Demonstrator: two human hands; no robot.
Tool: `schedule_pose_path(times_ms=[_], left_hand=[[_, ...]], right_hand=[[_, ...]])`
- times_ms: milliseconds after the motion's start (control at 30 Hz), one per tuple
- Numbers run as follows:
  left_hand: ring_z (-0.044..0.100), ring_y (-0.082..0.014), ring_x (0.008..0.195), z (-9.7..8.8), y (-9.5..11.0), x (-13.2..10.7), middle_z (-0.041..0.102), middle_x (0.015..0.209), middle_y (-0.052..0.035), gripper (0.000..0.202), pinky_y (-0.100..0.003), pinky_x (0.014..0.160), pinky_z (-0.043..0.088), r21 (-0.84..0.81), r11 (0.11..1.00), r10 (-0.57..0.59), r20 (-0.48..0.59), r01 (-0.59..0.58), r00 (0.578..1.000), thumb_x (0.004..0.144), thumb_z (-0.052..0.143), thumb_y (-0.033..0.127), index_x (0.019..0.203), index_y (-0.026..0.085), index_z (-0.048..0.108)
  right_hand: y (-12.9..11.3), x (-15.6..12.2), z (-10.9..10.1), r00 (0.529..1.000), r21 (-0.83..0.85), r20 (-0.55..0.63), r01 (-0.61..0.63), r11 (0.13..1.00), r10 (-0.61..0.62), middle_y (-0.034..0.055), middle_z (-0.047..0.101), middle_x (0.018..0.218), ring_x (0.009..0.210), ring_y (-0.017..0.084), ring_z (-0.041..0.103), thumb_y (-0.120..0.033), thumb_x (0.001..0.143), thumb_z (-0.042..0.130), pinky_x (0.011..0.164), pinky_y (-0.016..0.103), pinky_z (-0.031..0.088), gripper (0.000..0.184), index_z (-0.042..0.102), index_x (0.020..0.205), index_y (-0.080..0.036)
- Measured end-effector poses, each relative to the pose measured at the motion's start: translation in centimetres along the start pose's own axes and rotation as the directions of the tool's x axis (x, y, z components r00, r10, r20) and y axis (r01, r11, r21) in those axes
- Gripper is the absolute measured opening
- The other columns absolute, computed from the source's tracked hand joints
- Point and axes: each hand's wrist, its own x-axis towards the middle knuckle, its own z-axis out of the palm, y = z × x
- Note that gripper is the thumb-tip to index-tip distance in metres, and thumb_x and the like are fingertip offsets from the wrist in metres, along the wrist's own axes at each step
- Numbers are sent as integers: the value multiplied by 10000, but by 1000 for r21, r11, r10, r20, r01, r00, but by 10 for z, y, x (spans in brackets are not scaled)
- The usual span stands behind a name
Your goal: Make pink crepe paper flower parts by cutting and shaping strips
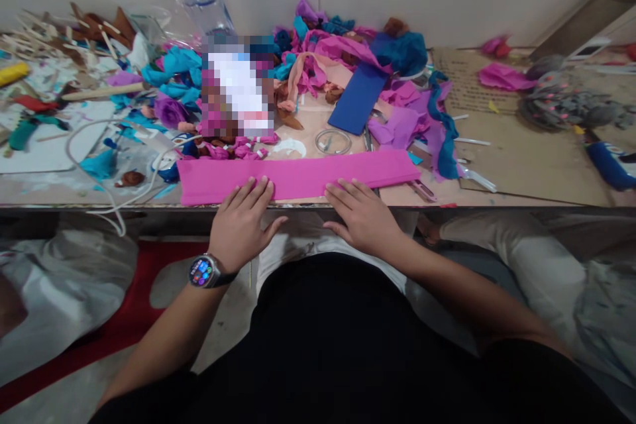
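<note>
A long pink strip, which looks like crepe paper (298, 175), lies flat along the table's front edge. My left hand (243, 215) rests on its left part, fingers stretched out and thumb apart. On the strip's right half lies my right hand (362, 215), also flat with fingers extended. Neither hand grips anything. Just behind the strip are a coiled cable (332, 142) and a dark blue rectangular piece (360, 99). A pink-handled tool (424, 190) pokes out beneath the strip's right end.
Crumpled pink, purple and teal paper (342, 46) is heaped at the back. A clear bottle (205, 6) stands by the wall. A white cable (74, 139) loops over the front edge at left. Cardboard (531, 159) covers the right side. Other people sit on both sides.
</note>
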Motion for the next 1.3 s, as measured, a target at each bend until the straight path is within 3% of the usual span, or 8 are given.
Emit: schedule_pose_path(times_ms=[133, 400, 1000, 1300], left_hand=[[403, -412, 1595, -1, 19, 6, 499, 1671, -176, 801, -607, 1318, 289, -3, 1000, 11, 11, -11, 1000, 1013, 579, 606, 1660, 159, 433], [379, -367, 1617, 10, 65, 28, 439, 1716, -137, 755, -540, 1332, 309, -82, 983, 169, 79, -163, 982, 1040, 549, 550, 1650, 117, 445], [381, -362, 1619, 13, 66, 28, 449, 1711, -135, 774, -557, 1329, 310, -115, 981, 160, 47, -154, 986, 1032, 554, 574, 1680, 179, 405], [375, -358, 1623, 12, 66, 28, 435, 1719, -133, 781, -561, 1332, 304, -117, 982, 158, 55, -151, 986, 1030, 558, 560, 1691, 182, 384]], right_hand=[[1, -2, 2, 1000, 0, -12, 2, 1000, -2, 169, 552, 1629, 1507, 371, 510, -559, 1101, 477, 1306, 544, 354, 682, 570, 1557, -61], [2, -1, 2, 1000, 12, -25, 3, 1000, -3, 173, 587, 1596, 1491, 378, 529, -534, 1112, 457, 1295, 552, 371, 660, 592, 1535, -45], [46, -43, -11, 994, -76, -51, -100, 992, 96, 142, 577, 1614, 1519, 383, 494, -512, 1096, 516, 1251, 551, 412, 613, 603, 1539, -98], [53, -54, -8, 990, -73, -85, -116, 991, 110, 112, 554, 1635, 1516, 345, 521, -474, 1099, 522, 1267, 522, 398, 586, 562, 1584, -147]])
